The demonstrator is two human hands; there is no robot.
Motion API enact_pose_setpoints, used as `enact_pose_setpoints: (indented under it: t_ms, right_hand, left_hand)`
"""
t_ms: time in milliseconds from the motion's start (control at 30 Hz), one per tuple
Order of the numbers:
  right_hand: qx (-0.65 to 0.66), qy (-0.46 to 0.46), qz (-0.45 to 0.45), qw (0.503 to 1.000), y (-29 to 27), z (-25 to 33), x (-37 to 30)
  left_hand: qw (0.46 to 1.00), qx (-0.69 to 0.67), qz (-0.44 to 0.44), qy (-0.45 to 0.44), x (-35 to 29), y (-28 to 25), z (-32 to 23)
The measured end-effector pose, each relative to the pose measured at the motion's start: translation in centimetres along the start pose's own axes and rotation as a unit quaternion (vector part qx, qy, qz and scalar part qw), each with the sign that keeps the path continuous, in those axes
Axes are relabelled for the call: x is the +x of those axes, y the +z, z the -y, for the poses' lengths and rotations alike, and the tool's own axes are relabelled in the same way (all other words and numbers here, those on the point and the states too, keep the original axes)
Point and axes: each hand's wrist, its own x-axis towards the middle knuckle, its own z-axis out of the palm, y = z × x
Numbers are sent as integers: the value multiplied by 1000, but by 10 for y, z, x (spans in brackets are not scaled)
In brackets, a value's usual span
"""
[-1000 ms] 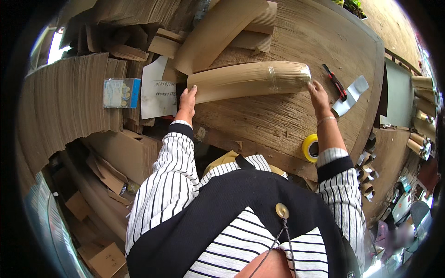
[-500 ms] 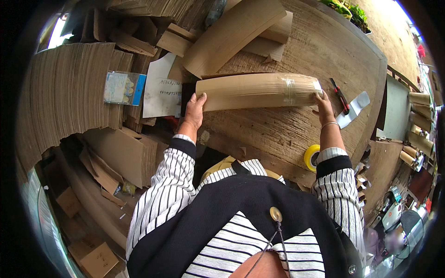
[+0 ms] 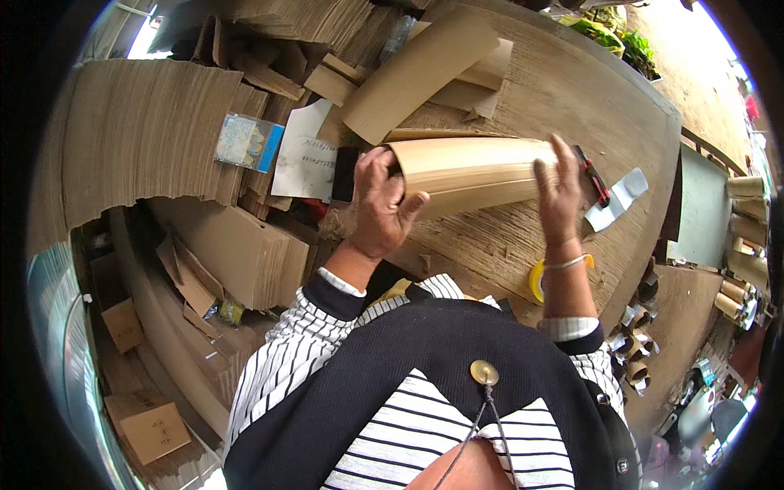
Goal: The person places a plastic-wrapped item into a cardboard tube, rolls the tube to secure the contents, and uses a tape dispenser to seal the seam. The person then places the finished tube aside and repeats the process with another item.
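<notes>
**Curved piece of cardboard (image 3: 474,173) lies across a crowded wooden table (image 3: 490,238)**

At the left of the frame there is a tall stack of cardboard sheets (image 3: 135,139), and in front of it a clear packet (image 3: 245,143) with a blue edge. Next to this lies a white paper (image 3: 302,159) with handwriting. Behind the curved piece, in the upper middle, a bent brown sheet (image 3: 420,75) rests on other cardboard. To the right, a red and black cutter (image 3: 594,181) is just beside the right hand (image 3: 558,194), near a white strip (image 3: 618,201). The right forearm partly covers a yellow tape roll (image 3: 536,282).

The curved piece is in the middle of the frame, light brown, rounded like a half tube, with lengthwise creases on its near side. Its right end is hidden by the right hand, whose fingers are nearly straight, with the thumb apart and blurred. The left hand (image 3: 380,214) is at the left end, half open, fingers bent and thumb by the lower edge. I cannot tell if either one grips firmly.
</notes>
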Motion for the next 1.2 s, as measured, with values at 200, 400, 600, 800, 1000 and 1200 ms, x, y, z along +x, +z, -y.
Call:
enact_pose_setpoints:
  t_ms: [200, 400, 600, 800, 1000, 1200]
  right_hand:
    - [3, -177, 149, 973, -24, 101, -21]
    - [-74, -132, 65, 986, -84, 96, -32]
    - [-54, -123, 72, 988, -119, 97, -53]
    - [-131, -93, 21, 987, -141, 96, -70]
    - [-124, -105, 38, 986, -152, 101, -101]
    - [142, 188, -18, 972, -176, 1, -163]
  left_hand:
    - [974, -172, -41, 140, 35, 17, -87]
    - [967, -209, -99, 111, 62, 18, -117]
    - [961, -242, 99, 90, 77, 31, -121]
    - [967, -128, 154, 155, 92, 33, -158]
    - [965, -79, 128, 214, 65, 28, -166]
    - [945, -145, 193, 219, 15, 15, -161]
